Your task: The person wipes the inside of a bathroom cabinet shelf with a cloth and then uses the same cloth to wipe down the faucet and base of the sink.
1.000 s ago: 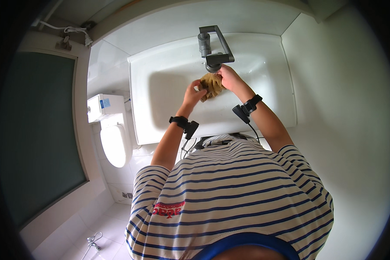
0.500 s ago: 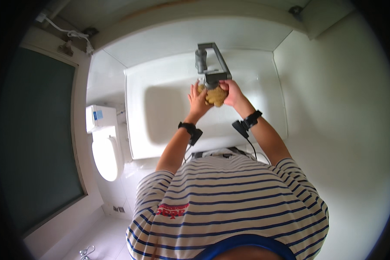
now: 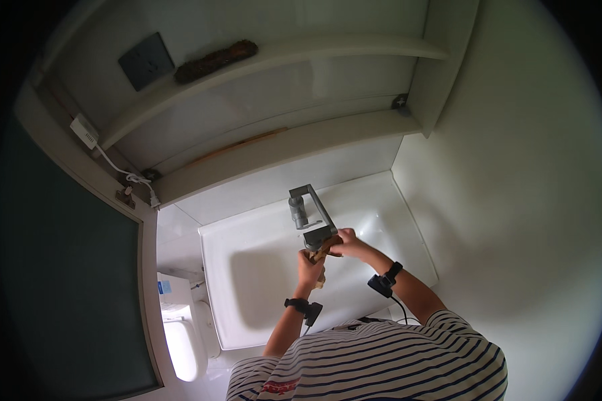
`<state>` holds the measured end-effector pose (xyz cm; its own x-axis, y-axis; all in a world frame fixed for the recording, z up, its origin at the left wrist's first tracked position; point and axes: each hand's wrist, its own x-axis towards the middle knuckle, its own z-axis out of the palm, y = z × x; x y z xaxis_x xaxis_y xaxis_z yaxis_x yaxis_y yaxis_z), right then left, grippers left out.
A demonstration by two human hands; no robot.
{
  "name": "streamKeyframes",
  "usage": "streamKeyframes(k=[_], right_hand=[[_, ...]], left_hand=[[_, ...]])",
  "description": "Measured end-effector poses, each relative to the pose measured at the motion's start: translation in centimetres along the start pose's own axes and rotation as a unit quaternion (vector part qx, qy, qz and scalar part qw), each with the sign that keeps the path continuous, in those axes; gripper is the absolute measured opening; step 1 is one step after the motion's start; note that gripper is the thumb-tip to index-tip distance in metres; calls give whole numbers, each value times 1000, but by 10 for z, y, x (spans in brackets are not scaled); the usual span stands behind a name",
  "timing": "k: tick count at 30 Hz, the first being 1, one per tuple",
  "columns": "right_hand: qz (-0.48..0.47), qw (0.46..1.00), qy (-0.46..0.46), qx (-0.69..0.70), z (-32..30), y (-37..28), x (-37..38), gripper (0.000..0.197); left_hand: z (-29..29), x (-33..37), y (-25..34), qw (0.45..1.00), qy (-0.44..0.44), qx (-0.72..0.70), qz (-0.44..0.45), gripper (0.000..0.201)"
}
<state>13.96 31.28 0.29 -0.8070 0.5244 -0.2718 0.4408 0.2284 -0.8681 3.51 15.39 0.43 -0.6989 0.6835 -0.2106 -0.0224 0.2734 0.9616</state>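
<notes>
A tan, knobbly ginger root [image 3: 320,279] is held over the white sink basin [image 3: 354,287], just beneath the grey faucet [image 3: 319,235]. My left hand [image 3: 308,270] is closed around its near side, and a pale lobe shows below the fingers. On its far right side, my right hand [image 3: 348,243] grips it with bent fingers, close to the faucet head. Most of the root is hidden by my hands. I cannot make out whether water is running.
Above the sink, shelves [image 3: 301,150] span the wall, with a dark brown brush-like thing [image 3: 216,61] on the upper one. A white plug and cable [image 3: 138,179] hang at the left. A white toilet [image 3: 182,347] stands left of the sink. A bare wall [image 3: 515,200] bounds the right.
The view has tilted up and turned, bringing the shelves into sight. My hands have drawn closer together and the root is turned, with less of it showing. Both hands keep hold of it.
</notes>
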Motion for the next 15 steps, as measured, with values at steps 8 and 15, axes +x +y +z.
streamKeyframes(k=[8,15], right_hand=[[-238,971,-5,0,28,-52,-28,50],[-194,974,-31,-115,23,-35,-20,15]], left_hand=[[-4,22,-6,979,-64,60,182,62],[-46,20,31,983,-149,96,39,70]])
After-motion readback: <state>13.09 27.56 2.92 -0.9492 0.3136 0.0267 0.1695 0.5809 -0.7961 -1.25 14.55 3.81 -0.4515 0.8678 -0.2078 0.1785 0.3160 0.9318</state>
